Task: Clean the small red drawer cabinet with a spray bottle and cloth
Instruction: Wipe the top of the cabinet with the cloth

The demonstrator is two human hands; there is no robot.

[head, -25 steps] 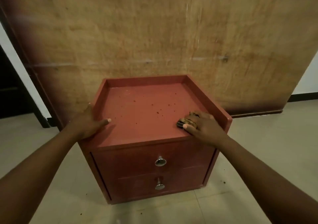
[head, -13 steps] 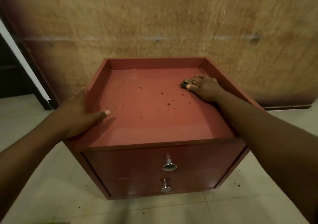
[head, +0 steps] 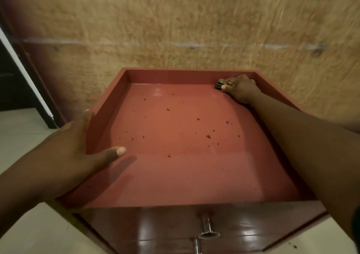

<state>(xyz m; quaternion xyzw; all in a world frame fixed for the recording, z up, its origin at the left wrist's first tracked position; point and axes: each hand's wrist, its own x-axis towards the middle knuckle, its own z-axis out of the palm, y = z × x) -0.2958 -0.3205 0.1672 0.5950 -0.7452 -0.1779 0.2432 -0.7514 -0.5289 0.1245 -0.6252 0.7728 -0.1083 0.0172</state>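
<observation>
The small red drawer cabinet (head: 194, 175) fills the middle of the head view, its recessed top speckled with dark crumbs. My right hand (head: 241, 90) presses a small dark, patterned cloth (head: 223, 83) into the far right corner of the top, against the back rim. My left hand (head: 78, 152) grips the left rim, fingers outside and thumb lying inside on the top. Two metal drawer knobs (head: 207, 230) show on the front below. No spray bottle is in view.
A large brown plywood board (head: 194, 29) leans upright right behind the cabinet. Pale floor tiles (head: 29, 224) surround it, with a few crumbs at the lower right. A dark doorway with a white frame (head: 25, 74) is at the left.
My right hand slid the cloth from the near right edge of the top to the far right corner. My head came closer and lower over the cabinet. The left hand kept its grip.
</observation>
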